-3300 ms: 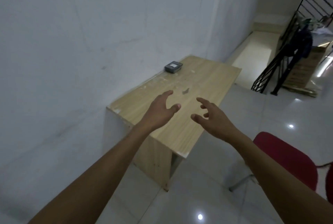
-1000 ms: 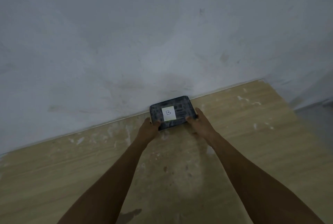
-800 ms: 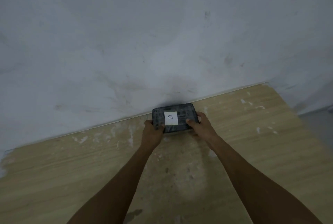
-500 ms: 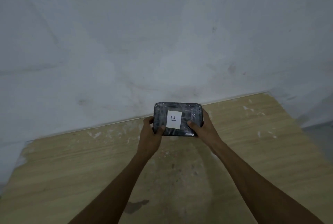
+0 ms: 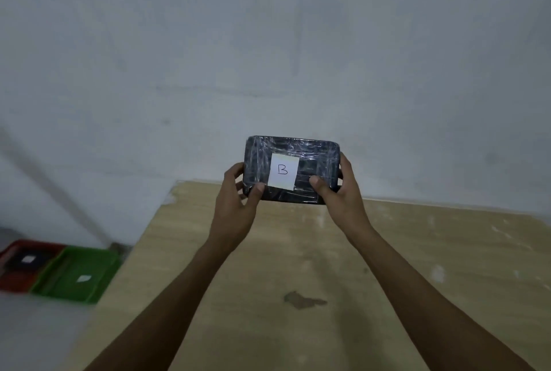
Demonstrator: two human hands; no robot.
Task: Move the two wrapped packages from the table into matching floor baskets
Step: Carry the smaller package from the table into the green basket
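A dark package [image 5: 316, 161] wrapped in clear film, with a white label marked "B", is held up above the wooden table [image 5: 298, 266]. My left hand [image 5: 235, 203] grips its left end and my right hand [image 5: 340, 194] grips its right end, thumbs on the front face. On the floor at the lower left sits a green basket [image 5: 101, 275] with a small white label inside. Beside it, further left, a red basket [image 5: 12, 281] holds a dark package [image 5: 26, 260] with a white label.
A plain white wall [image 5: 268, 42] rises right behind the table. The table's left edge runs diagonally down toward the floor by the baskets. A dark stain [image 5: 304, 300] marks the tabletop.
Both hands closed on the package by the wall and lifted it off the table toward me. The view has swung left, bringing the floor baskets into sight.
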